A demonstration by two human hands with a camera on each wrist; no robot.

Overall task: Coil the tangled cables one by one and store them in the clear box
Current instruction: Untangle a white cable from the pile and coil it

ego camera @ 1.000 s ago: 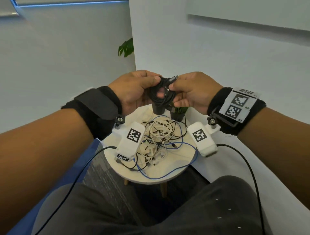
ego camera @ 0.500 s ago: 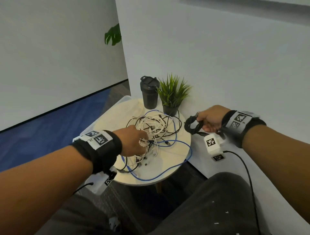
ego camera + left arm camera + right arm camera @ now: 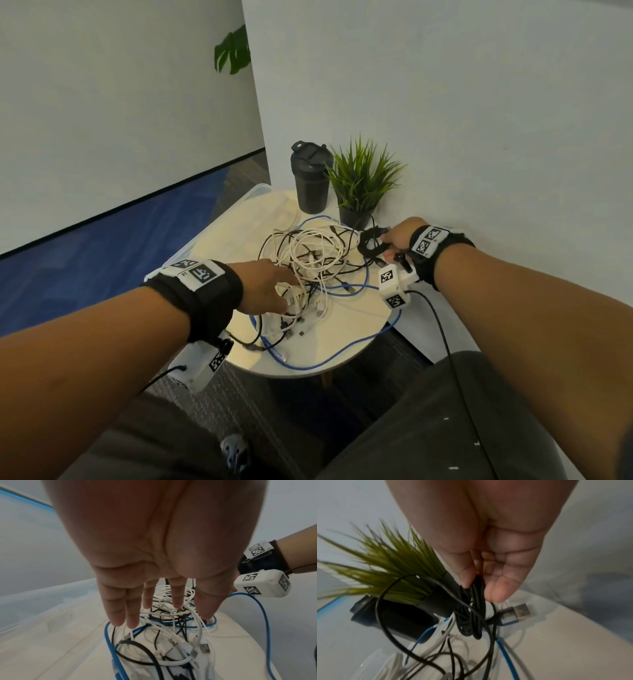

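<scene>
A tangle of white, black and blue cables (image 3: 315, 260) lies on the round white table (image 3: 356, 325). My left hand (image 3: 274, 291) reaches over the tangle's near-left side with its fingers (image 3: 176, 599) straight and spread just above the wires (image 3: 171, 635); I cannot tell whether they touch. At the table's right edge my right hand (image 3: 394, 238) pinches a small coiled black cable (image 3: 370, 243) between thumb and fingers (image 3: 496, 588). The coil (image 3: 471, 615) hangs below them, its silver USB plug (image 3: 517, 612) sticking out. The clear box (image 3: 205, 236) stands against the table's left side.
A black tumbler (image 3: 311, 181) and a small potted grass plant (image 3: 363, 181) stand at the table's back, close to my right hand. A long blue cable (image 3: 342, 359) loops over the front edge. A white wall corner rises right behind the table.
One second ago both hands held the black coil up high. The left hand let go and dropped onto the tangle. The right hand carried the coil down to the table's right edge.
</scene>
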